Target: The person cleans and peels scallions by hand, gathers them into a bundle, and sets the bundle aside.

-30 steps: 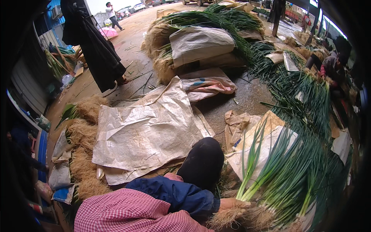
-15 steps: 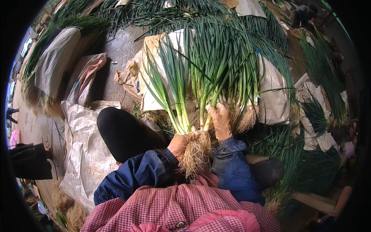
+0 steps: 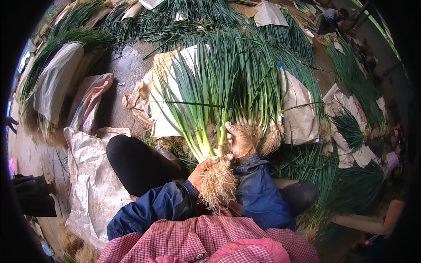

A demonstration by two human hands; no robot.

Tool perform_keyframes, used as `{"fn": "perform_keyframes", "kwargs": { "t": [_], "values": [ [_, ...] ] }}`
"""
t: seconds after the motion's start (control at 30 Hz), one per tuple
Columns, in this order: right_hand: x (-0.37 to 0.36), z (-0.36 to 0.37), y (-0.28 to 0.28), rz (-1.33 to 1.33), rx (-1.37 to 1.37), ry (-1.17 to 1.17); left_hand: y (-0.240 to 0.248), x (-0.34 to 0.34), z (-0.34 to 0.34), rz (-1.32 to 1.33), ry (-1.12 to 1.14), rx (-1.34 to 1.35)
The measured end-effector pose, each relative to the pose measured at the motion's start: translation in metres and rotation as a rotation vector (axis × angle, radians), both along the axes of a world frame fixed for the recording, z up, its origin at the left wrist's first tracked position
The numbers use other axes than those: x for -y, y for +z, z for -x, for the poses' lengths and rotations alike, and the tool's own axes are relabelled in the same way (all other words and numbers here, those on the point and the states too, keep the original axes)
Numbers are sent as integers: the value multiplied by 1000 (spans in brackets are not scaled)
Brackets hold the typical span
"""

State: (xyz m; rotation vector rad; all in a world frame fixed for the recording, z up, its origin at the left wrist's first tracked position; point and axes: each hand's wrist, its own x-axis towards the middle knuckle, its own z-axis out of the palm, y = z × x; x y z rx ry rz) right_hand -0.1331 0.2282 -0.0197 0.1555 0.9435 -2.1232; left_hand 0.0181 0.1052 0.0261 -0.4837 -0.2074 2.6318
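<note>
My left hand (image 3: 204, 171) is closed round the lower white stalks of several green onions (image 3: 202, 139), just above their roots. A thick tuft of pale roots (image 3: 218, 186) hangs from that grip toward my lap. Close by on the right, my right hand (image 3: 240, 139) is closed with its thumb and fingers at the base of a green onion stalk, beside the left hand's bunch. The long leaves reach away from me over a larger pile of green onions (image 3: 258, 83), whose rooted ends (image 3: 272, 139) lie right of my right hand.
White and tan sacking (image 3: 164, 111) lies under the onions, with another sack (image 3: 300, 105) to the right. A crumpled white sack (image 3: 94, 184) spreads left of my knee (image 3: 142, 164). Wrapped onion bundles (image 3: 59, 83) stand far left. A person (image 3: 330, 21) crouches at the far right.
The right hand has drawn in toward the left with its stalk, and that stalk has joined the bunch. The view has shifted slightly.
</note>
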Motion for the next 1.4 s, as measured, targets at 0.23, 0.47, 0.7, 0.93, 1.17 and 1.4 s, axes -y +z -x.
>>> {"fn": "perform_keyframes", "kwargs": {
  "t": [0.23,0.47,0.7,0.93,1.17,1.4],
  "values": [
    [-28,-67,76,417,-82,-384,15,20,0,234,-57,134],
    [10,2,57,-1215,-714,-69,3,-15,15,672,99,150],
    [3,-52,52,-560,-491,-407,16,-15,15,935,23,182],
    [-47,-47,96,-43,-131,-348,10,19,16,698,-19,146],
    [16,-9,12,-1401,-927,145,17,8,12,671,-90,70],
    [-60,-61,82,100,-62,-383,0,38,4,405,-23,249]
  ]
}}
